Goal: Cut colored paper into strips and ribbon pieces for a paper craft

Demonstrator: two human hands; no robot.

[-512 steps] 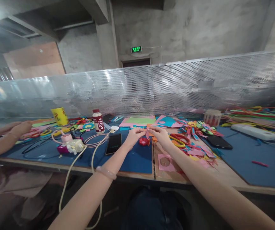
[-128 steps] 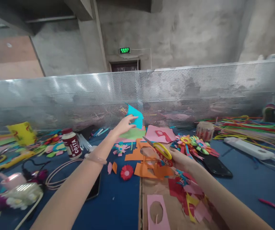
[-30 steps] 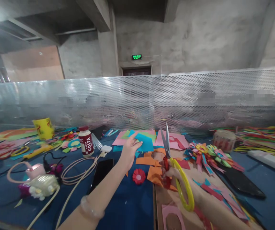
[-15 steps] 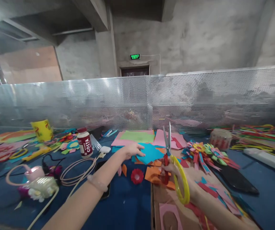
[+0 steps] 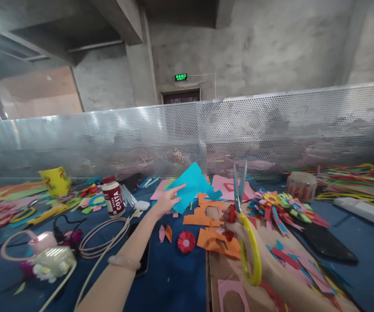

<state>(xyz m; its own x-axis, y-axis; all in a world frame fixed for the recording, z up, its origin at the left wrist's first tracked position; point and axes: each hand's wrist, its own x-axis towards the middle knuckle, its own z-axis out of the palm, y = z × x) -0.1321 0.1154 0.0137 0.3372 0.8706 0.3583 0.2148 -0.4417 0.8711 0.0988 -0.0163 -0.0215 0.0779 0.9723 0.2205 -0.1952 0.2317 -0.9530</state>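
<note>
My left hand pinches the left edge of a blue sheet of paper, raised and tilted above the table. Part of the sheet's right side has jagged cut edges. In my right hand are scissors with yellow and red handles, their blades pointing up and parted. Below the hands lie orange paper offcuts with cut-out gaps. A red paper flower rests on the blue table, beside a small orange petal and a pink petal.
Paper flowers with ribbons and a black phone lie at right. A white power strip sits farther right. On the left stand a COSTA bottle, a coiled cable and a yellow cup. A perforated metal divider closes the back.
My left hand has lifted the blue sheet off the pile, uncovering orange paper beneath. The scissors have shifted slightly right, and their blades are wider apart.
</note>
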